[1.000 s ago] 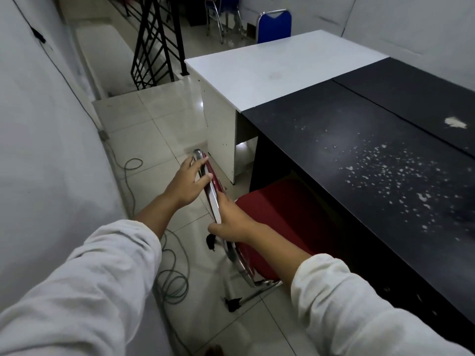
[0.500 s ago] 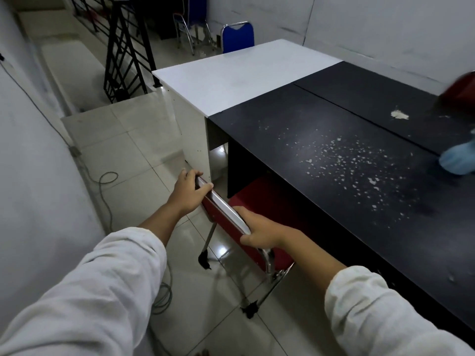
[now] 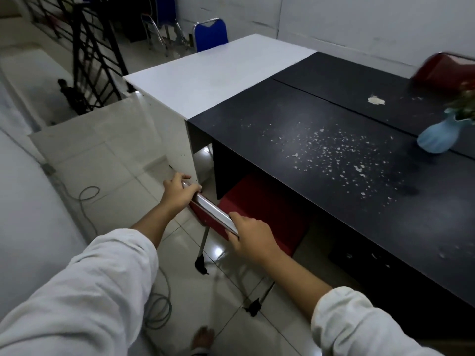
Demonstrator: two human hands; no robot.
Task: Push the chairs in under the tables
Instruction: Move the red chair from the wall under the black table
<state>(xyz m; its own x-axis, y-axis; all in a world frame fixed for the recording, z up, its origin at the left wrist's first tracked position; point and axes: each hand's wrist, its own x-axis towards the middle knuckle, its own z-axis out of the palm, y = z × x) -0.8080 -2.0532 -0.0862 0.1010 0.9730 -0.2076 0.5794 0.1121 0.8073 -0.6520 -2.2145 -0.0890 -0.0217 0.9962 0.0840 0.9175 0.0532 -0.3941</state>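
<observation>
White tiled floor (image 3: 120, 160) ran along the left, a grey cable (image 3: 87, 199) looped on it; black metal railing (image 3: 95, 65) stood at the far left. Black counter (image 3: 334, 160), flecked with pale spots, filled the right side, with a white counter (image 3: 218, 70) butted against its far end. Blue vase (image 3: 439, 136) stood on the black top near the right edge, blurred. Blue chair (image 3: 210, 34) stood beyond the white counter.

Red chair (image 3: 264, 214) sat with its seat partly under the black counter's near edge, backrest toward the person, chrome top rail (image 3: 213, 211) running diagonally between the two hands. Two black-tipped legs (image 3: 201, 263) showed on the tiles below.

Left hand (image 3: 180, 194) was wrapped over the far end of the rail, fingers curled around it, thumb on the near side. Right hand (image 3: 253, 235) was closed over the near end of the rail, knuckles up, covering the corner of the backrest. Both grips pressed tight on the metal, the red padding lying just beneath and between them. White sleeves (image 3: 84, 299) covered both forearms to above the wrist. Bare foot (image 3: 204, 337) showed at the bottom edge, on the tiles behind the chair.
</observation>
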